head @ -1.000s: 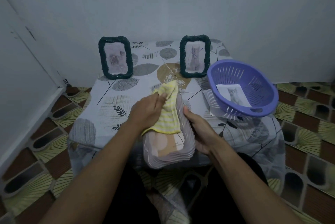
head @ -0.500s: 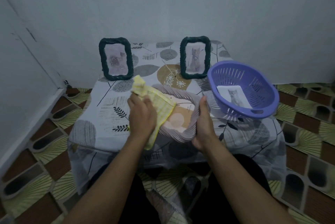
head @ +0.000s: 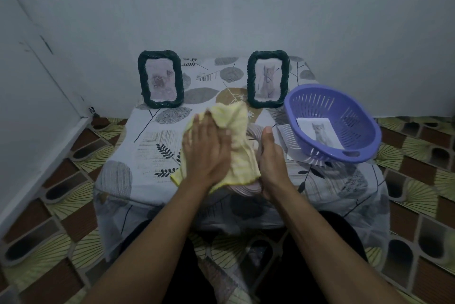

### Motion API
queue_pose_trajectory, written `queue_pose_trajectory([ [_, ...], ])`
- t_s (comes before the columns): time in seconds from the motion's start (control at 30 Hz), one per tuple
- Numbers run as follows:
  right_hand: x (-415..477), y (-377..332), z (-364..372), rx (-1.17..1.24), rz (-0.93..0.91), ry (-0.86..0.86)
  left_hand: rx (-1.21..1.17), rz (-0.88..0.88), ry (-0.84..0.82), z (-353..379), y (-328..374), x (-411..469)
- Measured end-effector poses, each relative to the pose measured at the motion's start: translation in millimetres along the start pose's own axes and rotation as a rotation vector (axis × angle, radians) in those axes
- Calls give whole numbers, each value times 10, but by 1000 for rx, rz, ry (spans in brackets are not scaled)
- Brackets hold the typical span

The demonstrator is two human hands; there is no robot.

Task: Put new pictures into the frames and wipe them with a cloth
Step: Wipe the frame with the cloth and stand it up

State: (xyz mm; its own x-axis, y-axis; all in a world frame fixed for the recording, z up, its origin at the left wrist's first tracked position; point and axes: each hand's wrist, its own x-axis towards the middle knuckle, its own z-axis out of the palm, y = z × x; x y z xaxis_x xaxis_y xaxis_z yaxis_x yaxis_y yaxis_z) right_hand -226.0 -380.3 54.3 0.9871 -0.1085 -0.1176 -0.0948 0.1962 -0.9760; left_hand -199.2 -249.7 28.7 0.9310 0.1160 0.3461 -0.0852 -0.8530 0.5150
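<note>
**A:** How far along is it?

**B:** I'd say past halfway. On the table, two dark frames stand upright behind the purple basket. One dark frame is just to the basket's left and the other dark frame is well left of it. Each already holds a picture, though I can't tell whether they've been wiped. A third, pale frame is left of the basket and nearer the person, and it's being wiped.

**A:** And the hands?

**B:** The left hand lies flat, with straight fingers pressing the yellow cloth onto that frame's face. The right hand grasps the frame's basket-side edge, thumb up along it. The cloth hides whether a new picture is inside.

**A:** What's left?

**B:** Probably finishing this wipe and standing the frame up. One loose picture still lies inside the basket.

**A:** Room to move?

**B:** There's bare tablecloth left of the basket, beyond the left hand. The pale frame sits close to the table's near edge, so a hard stroke could push it off. The right hand is near the basket's rim.
</note>
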Motion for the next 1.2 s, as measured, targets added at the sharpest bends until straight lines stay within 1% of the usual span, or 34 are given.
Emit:
queue_pose_trajectory([
  [0.07, -21, 30, 1, -80, -27, 8, -87, -258, 56, -70, -37, 146],
  [0.1, -32, 31, -3, -111, -39, 6, -134, -372, 55, -98, -33, 200],
  [0.13, -46, 23, -3, -121, -52, 6, -157, -445, 54, -116, -16, 234],
  [0.17, -39, 33, -9, -119, -61, 3, -151, -468, 66, -121, 9, 247],
  [0.2, -40, 27, -11, -116, -62, -1, -142, -452, 93, -109, 42, 237],
  [0.27, -25, -8, 7, -124, -65, -13, -160, -325, 158, -62, 142, 160],
  [0.33, 1, -39, 28, -122, -64, -25, -186, -130, 164, 2, 270, 12],
  [0.43, 44, -84, 32, -147, -57, -23, -215, 173, 73, 74, 372, -224],
  [0.5, 47, -100, -7, -137, -51, -18, -207, 297, 2, 97, 293, -273],
  [0.57, 41, -118, -35, -151, -39, 2, -156, 358, -31, 97, 154, -225],
  [0.6, 31, -114, -40, -170, -43, 17, -123, 331, -31, 92, 87, -177],
  [0.63, -6, -121, -37, -188, -57, 16, -104, 249, -17, 80, 33, -114],
  [0.73, -82, -96, -37, -259, -109, 8, -145, -163, 66, 24, -77, 106],
  [0.8, -134, -94, -23, -263, -123, 16, -228, -381, 45, -21, -53, 218],
  [0.83, -147, -89, -17, -256, -118, 23, -256, -432, 49, -32, -11, 250],
  [0.87, -143, -78, -14, -245, -117, 26, -265, -443, 69, -41, 49, 251],
  [0.9, -142, -78, -5, -233, -117, 19, -268, -418, 95, -35, 108, 232],
  [0.97, -104, -71, 37, -222, -102, -3, -286, -290, 137, -13, 255, 133],
  [1.03, -63, -75, 61, -223, -97, 8, -275, -102, 128, 39, 392, -24],
  [1.1, -26, -92, 48, -169, -72, 25, -213, 110, 113, 100, 456, -167],
  [1.13, -23, -102, 35, -132, -56, 27, -191, 180, 97, 110, 454, -203],
  [1.2, -40, -91, 15, -109, -42, 25, -153, 244, 48, 119, 362, -183],
])
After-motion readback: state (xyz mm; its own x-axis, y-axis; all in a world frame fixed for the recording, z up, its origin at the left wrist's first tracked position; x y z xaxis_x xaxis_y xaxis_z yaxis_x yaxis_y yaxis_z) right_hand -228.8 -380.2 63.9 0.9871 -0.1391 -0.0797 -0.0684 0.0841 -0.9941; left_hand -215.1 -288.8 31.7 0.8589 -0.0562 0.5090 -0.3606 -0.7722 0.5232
